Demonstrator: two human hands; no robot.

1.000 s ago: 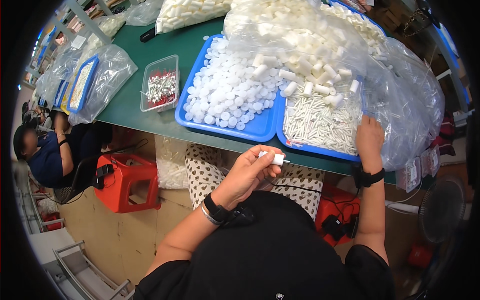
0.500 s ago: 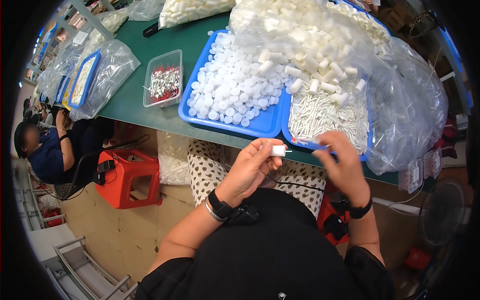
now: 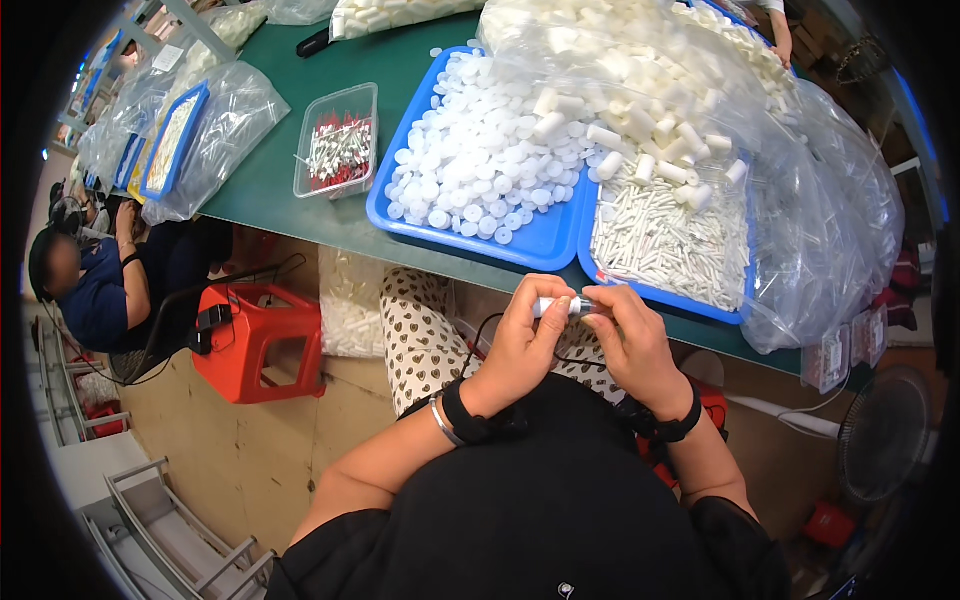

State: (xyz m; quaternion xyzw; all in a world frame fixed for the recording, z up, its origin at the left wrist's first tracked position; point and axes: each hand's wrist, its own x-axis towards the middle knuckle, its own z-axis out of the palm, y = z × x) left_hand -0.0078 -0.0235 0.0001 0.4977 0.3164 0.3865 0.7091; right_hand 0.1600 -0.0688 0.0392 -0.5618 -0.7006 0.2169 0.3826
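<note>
In front of my lap, just off the table edge, my left hand [image 3: 520, 340] grips a small white cylinder [image 3: 546, 306] between thumb and fingers. My right hand [image 3: 640, 348] meets it at the right end, thumb and fingers pinched together there. Something small and greyish shows between the fingertips, too blurred to name. Beyond my hands lies a blue tray [image 3: 540, 245] of translucent white discs [image 3: 470, 180]. Beside it stands a second blue tray [image 3: 715, 312] holding thin white pins [image 3: 660, 245], with several white cylinders [image 3: 690, 165] lying on top.
A large clear bag [image 3: 800, 210] of cylinders covers the back right. A clear plastic box [image 3: 336, 140] with red and white pins sits on the green table [image 3: 265, 175]. Left are a red stool [image 3: 260, 345] and a seated person [image 3: 95, 290]; a fan [image 3: 882, 435] stands at right.
My right hand has come left from the pin tray to the cylinder's end. The thin pin seen sticking out of the cylinder is now hidden by the fingers. My left hand shifted slightly right.
</note>
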